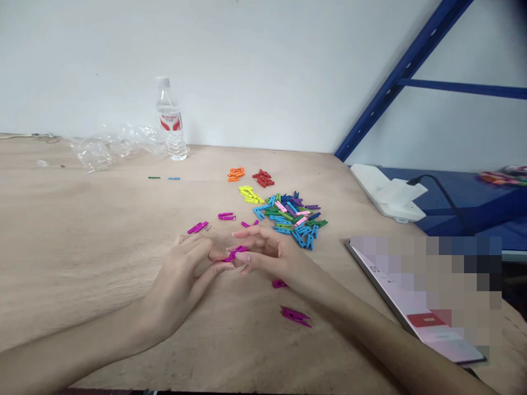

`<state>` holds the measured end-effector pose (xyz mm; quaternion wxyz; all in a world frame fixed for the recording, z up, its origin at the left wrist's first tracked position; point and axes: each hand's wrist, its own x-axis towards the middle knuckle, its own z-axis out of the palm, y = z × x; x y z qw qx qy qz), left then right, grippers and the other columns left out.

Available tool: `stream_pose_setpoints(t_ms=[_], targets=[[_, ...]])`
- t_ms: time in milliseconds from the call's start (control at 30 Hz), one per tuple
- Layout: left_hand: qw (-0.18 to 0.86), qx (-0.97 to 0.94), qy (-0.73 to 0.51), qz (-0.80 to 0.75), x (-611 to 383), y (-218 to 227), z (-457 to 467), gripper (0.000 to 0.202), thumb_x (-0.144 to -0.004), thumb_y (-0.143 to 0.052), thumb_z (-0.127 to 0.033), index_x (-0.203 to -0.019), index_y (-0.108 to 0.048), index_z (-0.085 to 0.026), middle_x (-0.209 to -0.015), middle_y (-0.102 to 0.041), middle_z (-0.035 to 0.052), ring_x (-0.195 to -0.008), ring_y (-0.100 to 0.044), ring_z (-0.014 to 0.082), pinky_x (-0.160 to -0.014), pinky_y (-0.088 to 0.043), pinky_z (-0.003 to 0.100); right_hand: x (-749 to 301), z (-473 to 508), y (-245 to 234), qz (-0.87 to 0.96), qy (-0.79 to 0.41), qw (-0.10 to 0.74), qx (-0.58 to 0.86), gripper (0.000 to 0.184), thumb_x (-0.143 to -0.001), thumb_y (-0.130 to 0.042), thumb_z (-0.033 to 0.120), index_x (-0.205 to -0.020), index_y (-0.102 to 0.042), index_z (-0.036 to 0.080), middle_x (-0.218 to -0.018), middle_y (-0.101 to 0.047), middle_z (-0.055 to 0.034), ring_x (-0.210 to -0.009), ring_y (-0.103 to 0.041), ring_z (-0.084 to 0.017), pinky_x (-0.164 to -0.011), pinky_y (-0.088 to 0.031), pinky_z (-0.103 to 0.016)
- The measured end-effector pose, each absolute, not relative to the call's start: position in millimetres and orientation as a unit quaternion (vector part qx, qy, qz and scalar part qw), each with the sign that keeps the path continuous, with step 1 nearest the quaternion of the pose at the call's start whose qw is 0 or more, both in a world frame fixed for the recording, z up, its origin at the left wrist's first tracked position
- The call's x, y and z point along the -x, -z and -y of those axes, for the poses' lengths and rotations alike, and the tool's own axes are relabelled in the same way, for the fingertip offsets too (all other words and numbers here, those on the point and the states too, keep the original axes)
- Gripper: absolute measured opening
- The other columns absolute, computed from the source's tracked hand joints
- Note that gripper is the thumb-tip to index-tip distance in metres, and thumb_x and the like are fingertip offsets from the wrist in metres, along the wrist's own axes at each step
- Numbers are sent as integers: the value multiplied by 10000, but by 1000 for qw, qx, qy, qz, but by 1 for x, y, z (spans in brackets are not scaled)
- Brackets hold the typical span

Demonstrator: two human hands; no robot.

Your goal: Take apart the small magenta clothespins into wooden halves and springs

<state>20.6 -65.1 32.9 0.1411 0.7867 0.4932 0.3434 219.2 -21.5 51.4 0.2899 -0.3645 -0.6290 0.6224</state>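
Between my two hands is a small magenta clothespin (233,254); the fingertips of my left hand (179,277) pinch one end, and my right hand (280,257) grips the other. Parts of it are hidden by the fingers. Just beyond my left hand lie magenta clothespin pieces (198,227), with a further magenta group (226,216) behind them. Another magenta piece (250,224) shows past my right fingers. A magenta clothespin (295,316) lies on the near side of my right forearm, and one more (279,283) is partly covered by that wrist.
A mixed-colour clothespin pile (288,216) lies beyond my right hand, near yellow (250,194), orange (236,174) and red (263,178) groups. A water bottle (171,123) stands beside clear plastic wrapping (99,153). A tablet-like screen (395,296) and a white device (387,192) are right.
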Motion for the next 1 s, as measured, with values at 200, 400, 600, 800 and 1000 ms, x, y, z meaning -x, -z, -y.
stream_pose_setpoints(t_ms=[200, 400, 600, 800, 1000], targets=[[82, -801, -324, -496, -21, -34, 66, 98, -889, -536, -217, -793, -531, -205, -766, -618, -14, -736, -554, 177, -715, -387, 346, -215, 27, -52, 566, -659, 334, 366, 271, -782, -604, 117, -1038, -589, 205, -872, -690, 0, -739, -657, -110, -798, -500, -282], [114, -793, -336, -495, -21, -32, 64, 75, -882, -558, -258, -821, -550, -215, -808, -642, -12, -773, -572, 179, -720, -405, 338, -213, 26, -39, 497, -729, 343, 322, 295, -750, -628, 121, -1028, -576, 202, -863, -663, -5, -746, -628, -117, -761, -486, -281], [120, -801, -341, -477, -22, -33, 65, 66, -876, -561, -215, -813, -545, -214, -811, -651, -15, -772, -576, 176, -739, -403, 342, -210, 29, -38, 434, -773, 348, 306, 281, -728, -624, 94, -986, -579, 197, -871, -632, -5, -802, -595, -119, -792, -444, -274], [129, -790, -369, -472, -21, -33, 65, 49, -848, -606, -225, -827, -561, -219, -822, -658, -18, -745, -587, 160, -697, -420, 312, -209, 30, -37, 414, -789, 359, 279, 216, -730, -626, 89, -917, -604, 196, -917, -619, -11, -872, -586, -129, -851, -423, -292], [142, -790, -356, -478, -21, -31, 66, 72, -867, -582, -264, -823, -570, -208, -804, -646, -3, -746, -581, 171, -691, -416, 320, -210, 30, -37, 397, -808, 346, 264, 176, -752, -603, 89, -902, -606, 181, -931, -615, -30, -883, -581, -130, -868, -424, -306]])
